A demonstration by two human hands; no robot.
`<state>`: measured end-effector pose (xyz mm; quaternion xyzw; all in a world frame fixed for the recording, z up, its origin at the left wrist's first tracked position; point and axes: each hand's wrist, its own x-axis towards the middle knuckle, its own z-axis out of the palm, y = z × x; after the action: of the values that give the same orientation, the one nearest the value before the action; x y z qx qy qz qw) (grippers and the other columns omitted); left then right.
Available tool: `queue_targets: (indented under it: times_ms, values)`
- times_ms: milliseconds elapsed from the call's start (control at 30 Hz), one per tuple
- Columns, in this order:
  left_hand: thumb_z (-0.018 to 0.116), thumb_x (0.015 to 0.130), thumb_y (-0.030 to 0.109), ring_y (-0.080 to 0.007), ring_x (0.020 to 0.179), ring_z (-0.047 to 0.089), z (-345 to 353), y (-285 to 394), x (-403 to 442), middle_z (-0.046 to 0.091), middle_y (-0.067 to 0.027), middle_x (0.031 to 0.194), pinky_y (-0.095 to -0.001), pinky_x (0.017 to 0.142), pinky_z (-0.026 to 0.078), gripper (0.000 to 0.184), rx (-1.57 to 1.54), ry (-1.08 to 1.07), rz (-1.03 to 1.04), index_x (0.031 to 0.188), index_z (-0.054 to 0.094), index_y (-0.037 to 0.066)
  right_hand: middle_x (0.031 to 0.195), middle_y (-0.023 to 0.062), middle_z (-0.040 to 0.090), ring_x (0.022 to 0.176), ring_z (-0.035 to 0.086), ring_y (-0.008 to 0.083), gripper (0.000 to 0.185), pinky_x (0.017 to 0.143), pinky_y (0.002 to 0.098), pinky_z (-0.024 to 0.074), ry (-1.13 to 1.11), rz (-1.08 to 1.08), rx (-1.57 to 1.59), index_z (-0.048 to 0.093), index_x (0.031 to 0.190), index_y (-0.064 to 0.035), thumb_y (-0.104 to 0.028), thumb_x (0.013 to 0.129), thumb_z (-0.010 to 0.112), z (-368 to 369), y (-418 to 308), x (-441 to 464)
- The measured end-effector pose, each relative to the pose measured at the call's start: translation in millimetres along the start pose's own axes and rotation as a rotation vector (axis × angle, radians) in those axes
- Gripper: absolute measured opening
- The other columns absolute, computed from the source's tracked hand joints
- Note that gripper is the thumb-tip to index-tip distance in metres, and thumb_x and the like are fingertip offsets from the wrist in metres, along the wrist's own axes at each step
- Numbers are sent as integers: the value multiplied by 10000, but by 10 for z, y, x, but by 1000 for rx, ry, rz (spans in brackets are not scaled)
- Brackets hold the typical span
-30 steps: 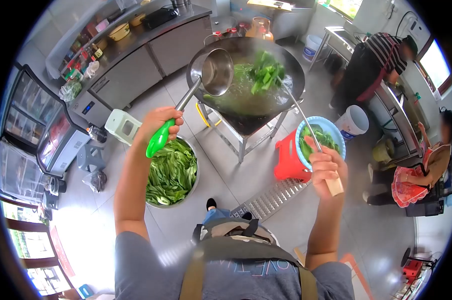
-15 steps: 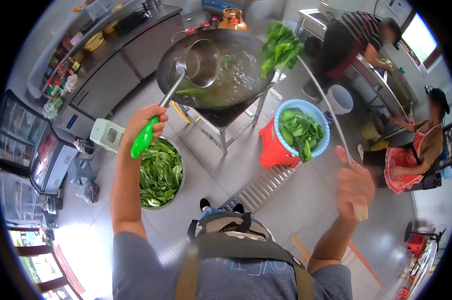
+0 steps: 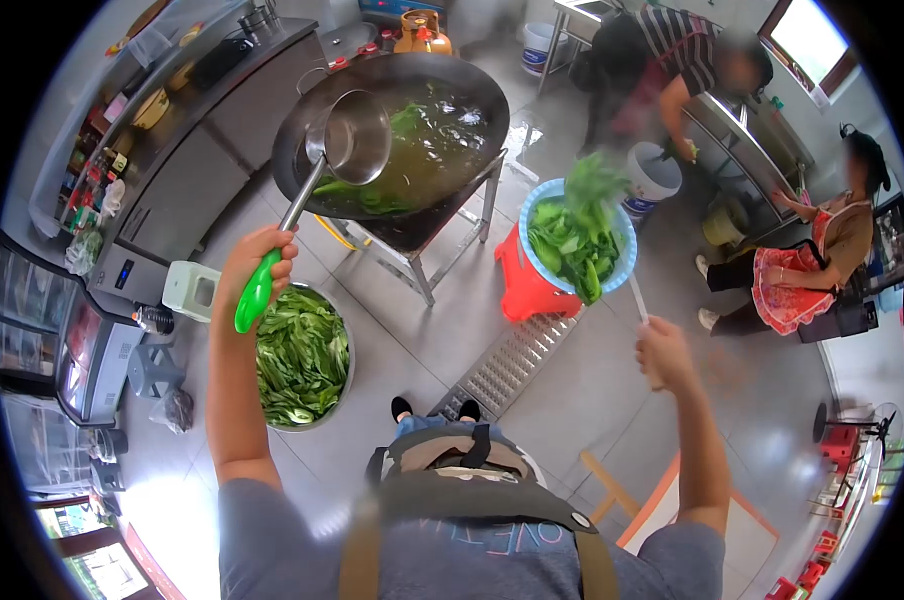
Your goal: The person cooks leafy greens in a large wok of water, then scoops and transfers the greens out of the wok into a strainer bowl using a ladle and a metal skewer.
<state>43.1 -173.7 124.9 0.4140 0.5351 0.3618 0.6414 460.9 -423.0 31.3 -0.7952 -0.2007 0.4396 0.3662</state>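
My left hand (image 3: 256,268) is closed on the green handle (image 3: 258,292) of a metal ladle (image 3: 357,138), whose bowl hangs over a large dark wok (image 3: 297,110) of liquid with some greens. My right hand (image 3: 664,354) is closed round the handle of a long utensil. Its far end is hidden by blurred leafy greens (image 3: 594,185) above a light blue basket (image 3: 624,262). More greens (image 3: 570,240) lie in this basket, which rests on a red stool (image 3: 520,285). Left of my feet, raw leafy greens (image 3: 300,355) fill a metal basin (image 3: 349,375).
The wok sits on a metal stand (image 3: 417,275). A metal drain grate (image 3: 512,362) crosses the floor. At the right are a person in a striped top (image 3: 677,45), a person in a red apron (image 3: 797,290) and a white bucket (image 3: 654,178). A steel counter (image 3: 207,150) runs along the left.
The utensil and lifted greens have moved from above the wok to over the blue basket. The view has shifted, and the ladle stays over the wok. The striped-top person's arm has lowered toward the bucket.
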Motion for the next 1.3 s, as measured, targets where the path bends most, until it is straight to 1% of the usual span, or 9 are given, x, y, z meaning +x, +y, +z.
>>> queue_targets:
  times_ms: [100, 200, 433, 533, 833, 933, 1033, 1233, 1300]
  values:
    - [508, 816, 105, -26, 421, 405, -34, -89, -7, 493, -20, 660, -156, 325, 328, 189, 66, -43, 3, 965, 483, -8, 688, 204, 586, 608, 579, 344, 284, 543, 440, 467, 113, -198, -922, 512, 1013, 11, -157, 784, 487, 197, 799, 583]
    - [510, 814, 106, -26, 420, 403, -44, -92, -68, 494, -21, 664, -157, 327, 328, 189, 62, -48, 1, 965, 483, -6, 723, 252, 579, 699, 563, 412, 293, 626, 469, 461, 202, -341, -1022, 511, 1023, 13, -128, 769, 469, 280, 975, 485]
    - [521, 811, 113, -25, 426, 405, -282, -147, -42, 489, -19, 670, -160, 331, 326, 188, 94, -75, 53, 959, 485, 2, 600, 188, 539, 547, 531, 350, 356, 511, 439, 393, 400, -487, -544, 507, 1094, 5, -128, 765, 480, 474, 1430, 258]
    - [528, 811, 121, -27, 434, 410, -302, -160, -68, 487, -19, 669, -160, 336, 324, 184, 61, -18, 65, 949, 488, 7, 581, 182, 531, 527, 520, 344, 374, 507, 426, 387, 318, -316, -406, 502, 1116, 1, -134, 768, 477, 380, 1652, 303]
    - [525, 814, 121, -30, 434, 411, -468, -112, -88, 484, -15, 655, -161, 334, 320, 172, 58, 24, 94, 949, 497, 19, 665, 185, 559, 509, 545, 291, 373, 500, 372, 436, 366, -431, -750, 506, 1130, 2, -123, 780, 470, -84, 1328, -121]
    - [522, 815, 119, -30, 427, 408, -513, -119, -106, 486, -16, 653, -163, 328, 323, 170, 27, 27, 98, 950, 497, 19, 583, 121, 534, 447, 524, 191, 361, 421, 325, 424, 219, -111, -50, 499, 1145, -1, -124, 807, 468, 41, 1185, -244]
    - [518, 815, 115, -30, 424, 406, -542, -120, -115, 487, -17, 652, -163, 325, 327, 168, 20, 56, 93, 950, 496, 17, 561, 90, 507, 427, 493, 108, 350, 366, 292, 395, 236, -138, 15, 494, 1153, 0, -124, 827, 459, 188, 1191, -291]
    - [513, 816, 111, -29, 429, 413, -592, -110, -115, 489, -18, 651, -163, 324, 331, 162, 61, 64, 108, 941, 497, 10, 624, 169, 558, 476, 529, 284, 362, 478, 352, 433, 471, -542, -678, 487, 1138, 41, -122, 816, 469, 271, 1576, -116]
    - [512, 815, 109, -28, 430, 415, -576, -98, -150, 491, -19, 650, -162, 323, 329, 160, 42, 68, 107, 936, 498, 7, 633, 182, 565, 521, 526, 338, 358, 511, 369, 433, 596, -603, -640, 490, 1130, 49, -118, 814, 467, 276, 1722, -18]
